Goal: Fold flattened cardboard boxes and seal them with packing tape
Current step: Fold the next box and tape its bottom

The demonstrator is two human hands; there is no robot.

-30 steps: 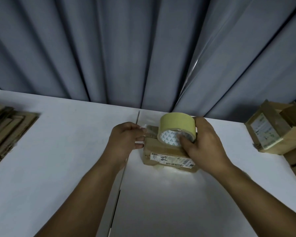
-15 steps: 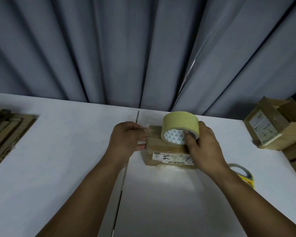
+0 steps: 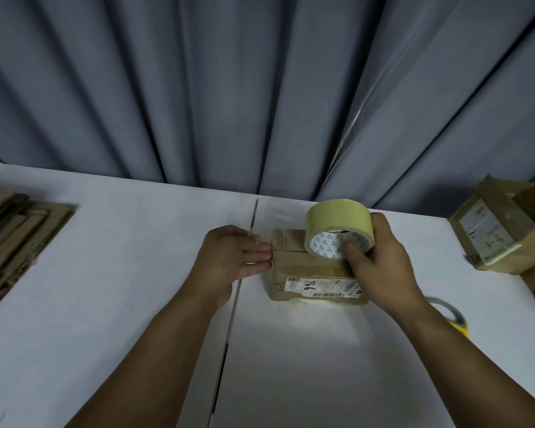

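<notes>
The cardboard box (image 3: 303,270), long axis left–right on the table (image 3: 136,288), is touched at its left end by the straight fingers of the left hand (image 3: 232,257), while the tape roll (image 3: 334,219) on top is gripped by the right hand (image 3: 383,267).

Yellow roll (image 3: 456,321) half hidden behind right forearm (image 3: 476,353), flattened cardboard stack (image 3: 16,239) cut by left edge

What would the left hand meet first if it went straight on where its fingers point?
The left end of the cardboard box; the fingertips of the left hand seem right at its edge, though contact is unclear.
</notes>
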